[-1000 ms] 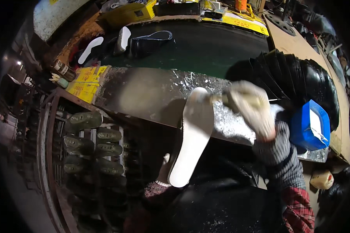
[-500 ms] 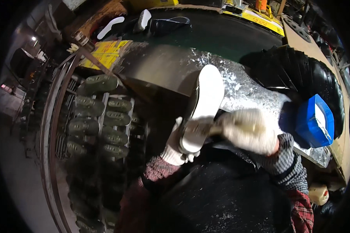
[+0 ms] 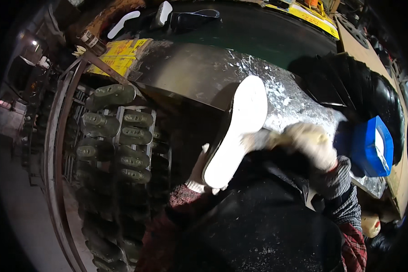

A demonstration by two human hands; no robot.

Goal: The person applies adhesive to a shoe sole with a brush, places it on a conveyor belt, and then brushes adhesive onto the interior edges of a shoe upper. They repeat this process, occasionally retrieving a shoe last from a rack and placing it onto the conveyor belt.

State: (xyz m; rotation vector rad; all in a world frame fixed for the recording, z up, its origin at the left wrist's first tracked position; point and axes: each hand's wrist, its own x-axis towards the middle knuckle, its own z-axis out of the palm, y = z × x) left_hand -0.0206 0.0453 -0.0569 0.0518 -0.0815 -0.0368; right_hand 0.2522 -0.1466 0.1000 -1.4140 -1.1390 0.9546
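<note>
My gloved left hand (image 3: 198, 174) grips a shoe from below at its heel end. The shoe's white sole (image 3: 240, 124) faces up, toe pointing away from me and slightly right; its dark upper is mostly hidden beneath. Blurred by motion, my gloved right hand (image 3: 310, 144) is closed around the handle of a flat brush (image 3: 260, 139). The bristles meet the right edge of the sole near its middle. To the right of that hand, a blue plastic container (image 3: 361, 152) holds something white.
A white-spattered metal worktop (image 3: 179, 70) lies beyond the shoe. Black, fanned-out boot-like pieces (image 3: 371, 88) pile up at the right. On the left, a rack (image 3: 52, 154) stands beside rows of dark shoe forms (image 3: 134, 158). White soles (image 3: 122, 25) lie at the back.
My right hand and the brush have moved right, from across the sole's heel part to its right edge. The shoe has tilted slightly, its toe shifting right. The view has also shifted a little.
</note>
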